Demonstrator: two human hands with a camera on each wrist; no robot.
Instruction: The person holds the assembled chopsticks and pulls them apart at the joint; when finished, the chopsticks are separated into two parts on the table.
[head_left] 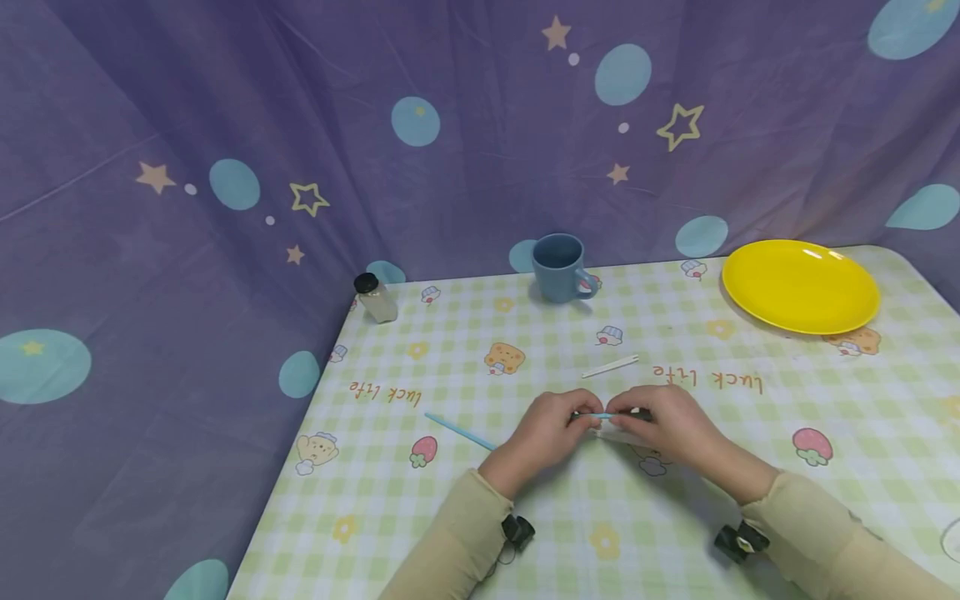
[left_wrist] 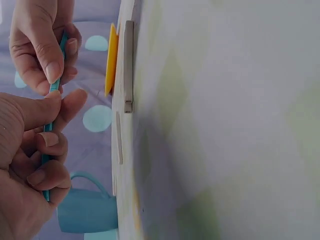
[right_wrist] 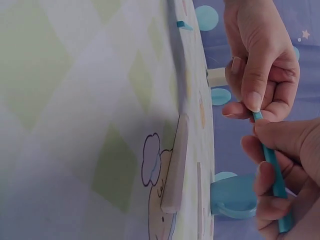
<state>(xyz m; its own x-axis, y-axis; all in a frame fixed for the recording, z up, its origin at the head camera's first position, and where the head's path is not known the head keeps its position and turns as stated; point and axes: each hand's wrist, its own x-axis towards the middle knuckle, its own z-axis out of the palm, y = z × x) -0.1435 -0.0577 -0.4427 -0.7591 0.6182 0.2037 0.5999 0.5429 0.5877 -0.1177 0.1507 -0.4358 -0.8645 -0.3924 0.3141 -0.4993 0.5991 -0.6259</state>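
Observation:
At the middle of the table, my left hand (head_left: 553, 425) and right hand (head_left: 671, 421) meet fingertip to fingertip. Both pinch a thin blue stick (head_left: 600, 415), held above the cloth and running across from one hand to the other. In the right wrist view a lighter section of the blue stick (right_wrist: 257, 115) shows between the thumbs. Fingers cover much of its length. A white stick (right_wrist: 176, 165) lies on the table below the hands. Farther back lies another white stick (head_left: 611, 367) with a notched end. A second blue stick (head_left: 459, 431) rests left of my left hand.
A blue mug (head_left: 559, 268) stands at the table's back edge. The yellow plate (head_left: 801, 286) lies back right, and a black-capped jar (head_left: 376, 298) stands at the back left corner. Behind the checked tablecloth (head_left: 600, 500) hangs a purple curtain (head_left: 480, 192).

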